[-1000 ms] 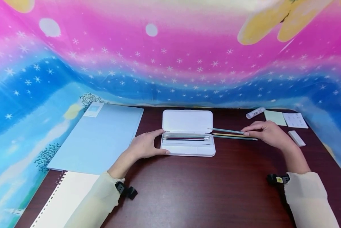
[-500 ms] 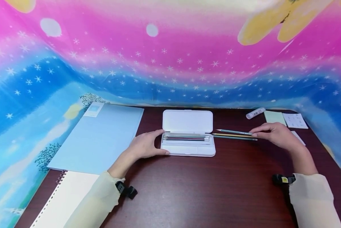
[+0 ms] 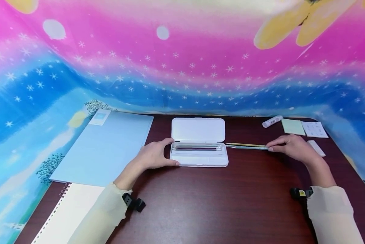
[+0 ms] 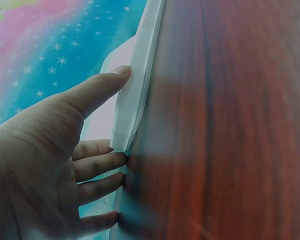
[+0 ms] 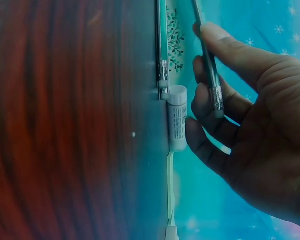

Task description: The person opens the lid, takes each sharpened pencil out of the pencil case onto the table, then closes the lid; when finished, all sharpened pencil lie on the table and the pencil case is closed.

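Observation:
A white pencil case (image 3: 199, 161) lies with its lid (image 3: 197, 129) raised on the dark wooden table; several pencils (image 3: 197, 148) rest in its rear compartment. My left hand (image 3: 155, 154) grips the case's left end, thumb at the front corner and index finger near the hinge. In the left wrist view, the thumb (image 4: 102, 87) presses the case's side (image 4: 135, 90). My right hand (image 3: 295, 147) pinches a green pencil (image 5: 211, 70) near its eraser end, the tip pointing left toward the case. Alongside it on the table lie other pencils (image 3: 246, 144), one of them yellow.
At the back right are a glue stick (image 3: 272, 121), a green sticky-note pad (image 3: 293, 126), a white printed pad (image 3: 315, 129) and a white eraser (image 3: 316, 148). A blue folder (image 3: 109, 149) and a spiral notebook (image 3: 72, 206) lie on the left. A patterned curtain (image 3: 182, 67) surrounds the table.
The right hand has drawn its pencil rightward away from the case's lid, then lowered it toward me, in front of the other pencils. The left hand keeps its grip on the case.

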The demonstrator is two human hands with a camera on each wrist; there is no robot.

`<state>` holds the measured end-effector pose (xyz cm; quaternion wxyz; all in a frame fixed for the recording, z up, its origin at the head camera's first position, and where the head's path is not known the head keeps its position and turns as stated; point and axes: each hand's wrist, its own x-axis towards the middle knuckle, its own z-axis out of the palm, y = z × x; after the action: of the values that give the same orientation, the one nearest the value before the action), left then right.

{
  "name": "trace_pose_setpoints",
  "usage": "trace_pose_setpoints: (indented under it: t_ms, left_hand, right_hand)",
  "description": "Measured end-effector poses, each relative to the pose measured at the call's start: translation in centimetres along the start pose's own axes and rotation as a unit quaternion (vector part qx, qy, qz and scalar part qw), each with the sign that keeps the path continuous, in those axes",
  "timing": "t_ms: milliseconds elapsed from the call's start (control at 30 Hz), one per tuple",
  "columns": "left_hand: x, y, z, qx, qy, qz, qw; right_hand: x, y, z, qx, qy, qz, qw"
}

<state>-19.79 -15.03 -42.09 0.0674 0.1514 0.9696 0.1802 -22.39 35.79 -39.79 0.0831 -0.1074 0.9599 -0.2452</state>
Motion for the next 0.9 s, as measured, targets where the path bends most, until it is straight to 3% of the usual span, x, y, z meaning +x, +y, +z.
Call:
trace_pose_setpoints:
  t_ms: [533, 900]
  left_hand:
    - [0.0, -0.1, 0.0, -0.008, -0.004, -0.005, 0.9999]
    - [-0.1, 0.1, -0.1, -0.012, -0.007, -0.006, 0.9999]
  right_hand:
    - [0.9, -0.6, 1.1, -0.022, 0.000, -0.027, 0.999]
    - [1.9, -1.1, 1.4, -0.033, -0.019, -0.022, 0.999]
